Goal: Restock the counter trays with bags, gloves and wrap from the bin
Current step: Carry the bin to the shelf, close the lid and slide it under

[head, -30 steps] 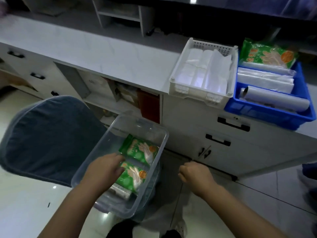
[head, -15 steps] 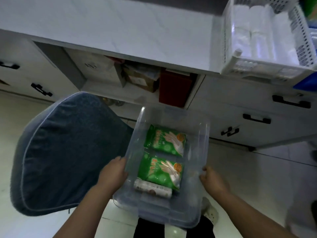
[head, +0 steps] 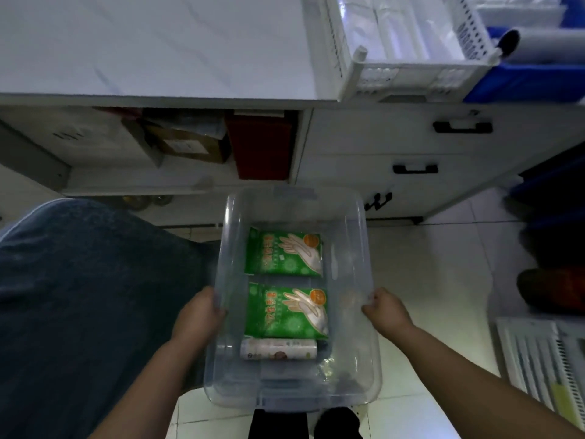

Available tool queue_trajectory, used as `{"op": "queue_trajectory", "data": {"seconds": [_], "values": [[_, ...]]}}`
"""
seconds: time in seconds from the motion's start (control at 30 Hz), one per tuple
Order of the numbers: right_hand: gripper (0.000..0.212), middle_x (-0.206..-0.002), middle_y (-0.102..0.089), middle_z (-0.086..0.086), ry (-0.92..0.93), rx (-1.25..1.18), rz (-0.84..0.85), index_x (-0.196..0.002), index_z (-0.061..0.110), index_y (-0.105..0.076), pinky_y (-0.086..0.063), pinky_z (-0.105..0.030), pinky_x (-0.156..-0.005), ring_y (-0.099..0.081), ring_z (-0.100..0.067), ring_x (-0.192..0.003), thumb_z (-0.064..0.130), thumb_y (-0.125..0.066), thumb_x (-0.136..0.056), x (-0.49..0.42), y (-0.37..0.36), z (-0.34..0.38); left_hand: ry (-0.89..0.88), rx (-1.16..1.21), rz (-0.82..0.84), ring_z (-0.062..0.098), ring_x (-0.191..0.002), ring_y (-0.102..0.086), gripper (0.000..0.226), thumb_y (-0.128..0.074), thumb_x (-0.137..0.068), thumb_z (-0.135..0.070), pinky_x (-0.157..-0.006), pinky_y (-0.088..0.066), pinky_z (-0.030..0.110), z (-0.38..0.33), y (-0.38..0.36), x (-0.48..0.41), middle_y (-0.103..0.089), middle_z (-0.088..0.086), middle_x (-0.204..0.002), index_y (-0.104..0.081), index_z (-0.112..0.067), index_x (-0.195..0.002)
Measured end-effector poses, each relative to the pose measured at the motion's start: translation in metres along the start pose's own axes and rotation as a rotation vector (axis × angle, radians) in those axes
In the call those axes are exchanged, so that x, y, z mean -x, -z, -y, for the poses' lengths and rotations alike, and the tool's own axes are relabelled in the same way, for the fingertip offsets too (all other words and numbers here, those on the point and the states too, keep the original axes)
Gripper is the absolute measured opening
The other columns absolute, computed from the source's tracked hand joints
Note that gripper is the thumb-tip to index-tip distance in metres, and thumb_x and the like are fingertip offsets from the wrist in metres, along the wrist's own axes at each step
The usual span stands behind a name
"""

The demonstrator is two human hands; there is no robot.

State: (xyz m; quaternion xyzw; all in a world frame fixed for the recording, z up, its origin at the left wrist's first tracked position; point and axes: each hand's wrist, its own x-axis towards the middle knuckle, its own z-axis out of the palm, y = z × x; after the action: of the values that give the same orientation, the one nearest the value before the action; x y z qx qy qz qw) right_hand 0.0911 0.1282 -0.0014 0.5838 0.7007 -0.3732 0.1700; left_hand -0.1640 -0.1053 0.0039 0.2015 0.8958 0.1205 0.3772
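A clear plastic bin [head: 357, 248] is held in front of me, below the counter edge. My left hand [head: 198, 315] grips its left rim and my right hand [head: 386, 312] grips its right rim. Inside lie two green glove packs, one farther [head: 285, 256] and one nearer [head: 286, 312], with a small white roll [head: 278, 349] at the near end. On the counter at the upper right stands a white slotted tray [head: 351, 71] holding folded clear bags [head: 395, 30]. Beside it sits a blue tray [head: 525, 82] with a wrap roll [head: 544, 42].
A dark blue padded chair [head: 79, 312] fills the left. Below the white counter [head: 158, 42] is an open shelf with a cardboard box [head: 186, 147] and a red box [head: 259, 147], then drawers with black handles [head: 414, 168]. Another white slotted tray [head: 544, 359] lies on the floor at right.
My right hand has taken hold of the bin's right rim, and both hands have turned the bin square to me. The view has dipped downward and closer to the counter.
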Motion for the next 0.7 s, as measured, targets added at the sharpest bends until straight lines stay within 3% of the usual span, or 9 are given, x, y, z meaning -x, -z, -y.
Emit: {"op": "queue_trajectory", "data": {"seconds": [0.1, 0.2, 0.47, 0.7], "values": [[0.014, -0.086, -0.06, -0.01, -0.056, -0.097, -0.036, -0.091, 0.008, -0.055, -0.045, -0.029, -0.068, -0.061, -0.029, -0.08, 0.015, -0.064, -0.082, 0.01, 0.022, -0.029, -0.074, -0.048, 0.037, 0.025, -0.077, -0.06, 0.013, -0.061, -0.082, -0.019, -0.063, -0.047, 0.029, -0.033, -0.006, 0.001, -0.064, 0.01, -0.09, -0.054, -0.012, -0.09], [0.01, -0.082, -0.061, -0.01, -0.125, -0.18, -0.094, -0.083, 0.011, -0.054, -0.046, -0.03, -0.068, -0.062, -0.029, -0.079, 0.014, -0.063, -0.08, 0.027, 0.048, -0.07, -0.164, -0.135, 0.074, 0.024, -0.075, -0.056, 0.013, -0.062, -0.082, -0.023, -0.061, -0.039, 0.027, -0.076, -0.021, 0.004, -0.065, 0.011, -0.092, -0.051, -0.016, -0.085], [0.012, -0.074, -0.064, -0.008, -0.311, -0.438, -0.306, -0.071, 0.016, -0.054, -0.038, -0.026, -0.057, -0.061, -0.026, -0.071, 0.019, -0.06, -0.08, 0.073, 0.126, -0.205, -0.491, -0.361, 0.154, 0.033, -0.096, -0.062, 0.027, -0.062, -0.079, -0.027, -0.069, -0.043, 0.031, -0.229, -0.092, 0.04, -0.066, 0.016, -0.105, -0.056, -0.008, -0.097], [0.012, -0.074, -0.064, -0.009, -0.379, -0.633, -0.4, -0.071, 0.013, -0.055, -0.044, -0.03, -0.064, -0.062, -0.029, -0.072, 0.018, -0.06, -0.08, 0.073, 0.21, -0.331, -0.66, -0.413, 0.16, 0.02, -0.074, -0.054, 0.022, -0.061, -0.079, -0.032, -0.06, -0.034, 0.026, -0.368, -0.17, 0.093, -0.058, 0.0, -0.085, -0.042, -0.023, -0.08]]}}
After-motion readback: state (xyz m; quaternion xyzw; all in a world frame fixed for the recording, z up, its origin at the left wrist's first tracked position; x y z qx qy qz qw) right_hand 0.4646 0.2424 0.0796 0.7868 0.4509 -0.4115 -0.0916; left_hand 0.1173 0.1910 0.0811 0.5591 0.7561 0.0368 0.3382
